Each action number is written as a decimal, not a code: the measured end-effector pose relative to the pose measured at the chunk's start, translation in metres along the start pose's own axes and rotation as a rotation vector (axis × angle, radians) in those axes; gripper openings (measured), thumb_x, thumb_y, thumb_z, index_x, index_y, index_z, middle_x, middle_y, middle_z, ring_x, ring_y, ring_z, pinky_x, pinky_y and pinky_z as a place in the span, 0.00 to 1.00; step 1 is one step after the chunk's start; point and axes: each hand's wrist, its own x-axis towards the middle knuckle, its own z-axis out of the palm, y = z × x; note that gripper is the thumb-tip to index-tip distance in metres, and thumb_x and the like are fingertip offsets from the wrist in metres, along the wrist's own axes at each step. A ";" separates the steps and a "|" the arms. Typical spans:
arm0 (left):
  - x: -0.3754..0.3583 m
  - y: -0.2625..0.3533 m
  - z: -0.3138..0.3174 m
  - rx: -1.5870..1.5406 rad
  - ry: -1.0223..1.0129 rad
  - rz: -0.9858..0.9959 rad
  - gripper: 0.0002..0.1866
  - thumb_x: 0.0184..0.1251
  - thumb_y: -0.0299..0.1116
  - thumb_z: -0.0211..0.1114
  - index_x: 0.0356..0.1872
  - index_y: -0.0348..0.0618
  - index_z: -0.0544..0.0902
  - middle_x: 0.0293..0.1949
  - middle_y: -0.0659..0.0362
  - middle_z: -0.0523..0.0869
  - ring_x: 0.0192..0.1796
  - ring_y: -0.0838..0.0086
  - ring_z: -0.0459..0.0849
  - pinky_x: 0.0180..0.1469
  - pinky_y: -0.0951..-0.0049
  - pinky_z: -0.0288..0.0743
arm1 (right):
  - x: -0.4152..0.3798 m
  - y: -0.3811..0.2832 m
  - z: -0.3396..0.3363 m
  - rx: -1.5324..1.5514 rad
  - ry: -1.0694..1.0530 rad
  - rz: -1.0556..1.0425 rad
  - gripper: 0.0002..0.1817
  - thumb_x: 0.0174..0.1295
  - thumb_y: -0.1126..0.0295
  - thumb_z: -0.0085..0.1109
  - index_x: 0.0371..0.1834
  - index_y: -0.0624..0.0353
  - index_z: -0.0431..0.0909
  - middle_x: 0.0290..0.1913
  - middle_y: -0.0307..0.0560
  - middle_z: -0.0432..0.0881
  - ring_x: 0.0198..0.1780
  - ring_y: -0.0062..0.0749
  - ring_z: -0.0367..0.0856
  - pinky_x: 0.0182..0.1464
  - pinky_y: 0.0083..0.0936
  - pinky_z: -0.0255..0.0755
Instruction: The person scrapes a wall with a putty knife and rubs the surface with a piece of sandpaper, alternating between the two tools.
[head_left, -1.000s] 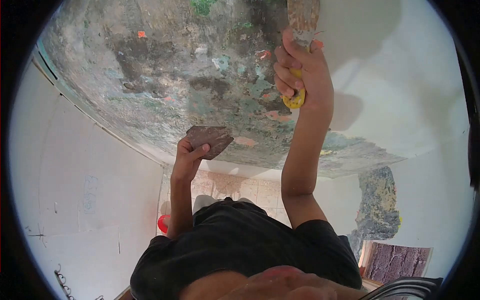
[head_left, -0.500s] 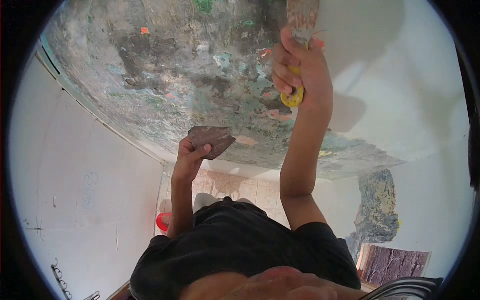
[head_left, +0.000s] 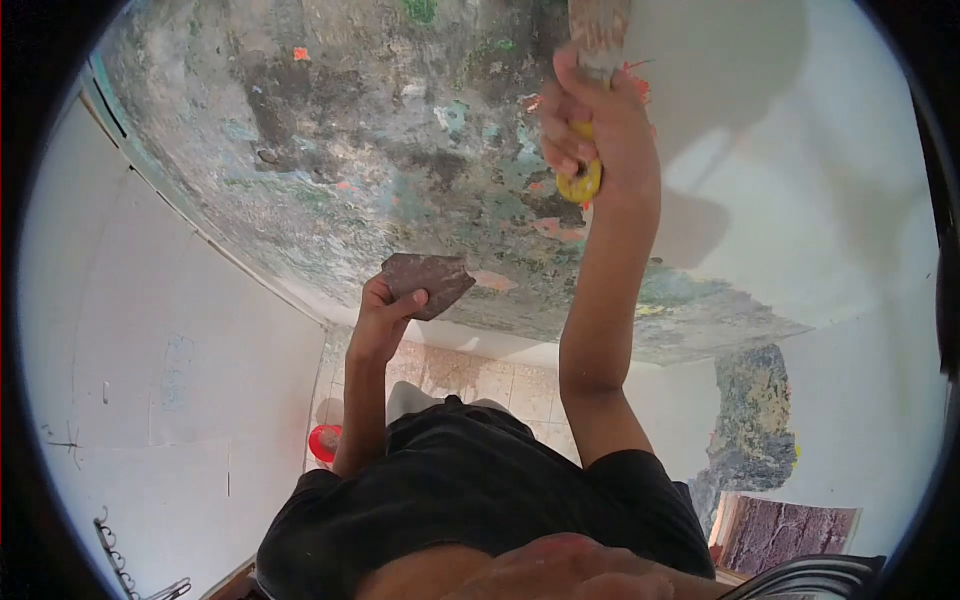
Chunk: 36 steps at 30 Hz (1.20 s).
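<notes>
My right hand [head_left: 610, 135] is raised to the wall, its fingers wrapped round the yellow handle [head_left: 580, 180] of a putty knife. The broad, stained blade [head_left: 600, 25] points up and lies along the border between bare patchy wall and smooth white coating. Lower down, my left hand [head_left: 385, 320] grips a flat dark brown piece [head_left: 430, 283] with an uneven edge, thumb on top. That piece is held out in front of the wall; whether it touches cannot be told.
The wall's mottled grey-green surface [head_left: 330, 150] spreads left, and white coating [head_left: 780, 130] covers the right. A red container [head_left: 325, 442] stands on the tiled floor [head_left: 510, 385]. Metal hooks [head_left: 115, 555] are at lower left, a wood-framed opening [head_left: 785, 535] at lower right.
My right hand and the putty knife are slightly higher and further left against the wall. The view has shifted a little; my left hand keeps its grip on the brown piece.
</notes>
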 end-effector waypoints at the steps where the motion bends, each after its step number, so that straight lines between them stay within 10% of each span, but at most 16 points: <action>1: 0.000 0.001 -0.002 -0.006 -0.002 0.000 0.19 0.60 0.19 0.66 0.53 0.35 0.78 0.50 0.54 0.86 0.53 0.70 0.84 0.60 0.68 0.75 | -0.004 0.005 -0.004 0.004 0.006 0.005 0.10 0.68 0.63 0.61 0.34 0.51 0.70 0.16 0.30 0.60 0.09 0.13 0.57 0.09 0.16 0.55; 36: 0.013 0.055 -0.052 -0.034 -0.027 -0.044 0.16 0.61 0.19 0.66 0.51 0.35 0.80 0.48 0.54 0.86 0.51 0.71 0.84 0.58 0.68 0.76 | -0.006 0.010 0.026 -0.001 0.231 -0.019 0.05 0.71 0.63 0.54 0.44 0.49 0.72 0.20 0.30 0.61 0.10 0.13 0.55 0.10 0.15 0.51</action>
